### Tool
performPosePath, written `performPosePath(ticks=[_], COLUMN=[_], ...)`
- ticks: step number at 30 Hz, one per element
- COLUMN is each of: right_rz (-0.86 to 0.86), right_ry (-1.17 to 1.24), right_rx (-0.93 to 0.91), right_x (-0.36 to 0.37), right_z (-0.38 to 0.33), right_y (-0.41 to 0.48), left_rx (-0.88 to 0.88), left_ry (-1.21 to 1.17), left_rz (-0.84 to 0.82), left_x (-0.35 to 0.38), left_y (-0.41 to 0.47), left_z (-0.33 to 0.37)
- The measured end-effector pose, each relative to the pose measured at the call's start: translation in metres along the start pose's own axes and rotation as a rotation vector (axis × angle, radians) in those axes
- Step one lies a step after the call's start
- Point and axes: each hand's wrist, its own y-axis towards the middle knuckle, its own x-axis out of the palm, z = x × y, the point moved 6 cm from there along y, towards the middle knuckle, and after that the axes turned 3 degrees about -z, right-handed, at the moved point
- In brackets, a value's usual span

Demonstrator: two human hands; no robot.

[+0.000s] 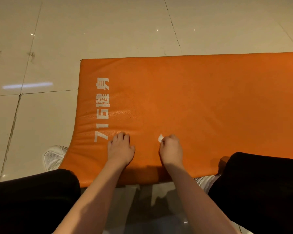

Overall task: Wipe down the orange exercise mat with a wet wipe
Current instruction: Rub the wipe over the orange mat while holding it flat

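The orange exercise mat (201, 102) lies flat on the tiled floor, with white printed characters along its left end. My right hand (172, 149) rests on the mat near its front edge, fingers curled round a small white wet wipe (160, 137) that pokes out at the knuckles. My left hand (121, 146) lies on the mat just left of it, beside the printed characters, fingers bent with the tips pressing on the surface and nothing in it.
Glossy beige floor tiles (108, 26) surround the mat. My knees in black trousers (32, 200) frame the view at both lower corners. A white shoe (53, 157) sits at the mat's front left corner, another (205, 181) under its front edge at right.
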Motion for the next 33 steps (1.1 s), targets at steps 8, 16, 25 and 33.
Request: performPosePath(ticks=[8, 16, 25, 33], right_rz=[-0.283, 0.009, 0.114, 0.112], right_ry=[-0.093, 0.003, 0.061, 0.063], right_rx=[-0.196, 0.086, -0.042, -0.377], right_x=[0.029, 0.011, 0.009, 0.033], right_z=[-0.034, -0.006, -0.001, -0.043], right_y=[0.004, 0.04, 0.086, 0.085], left_rx=[0.003, -0.041, 0.006, 0.018], left_ry=[-0.009, -0.08, -0.068, -0.062], left_rz=[0.014, 0.087, 0.21, 0.341], left_x=[0.017, 0.008, -0.006, 0.005], left_y=[0.009, 0.022, 0.092, 0.095], left_z=[-0.002, -0.002, -0.012, -0.014])
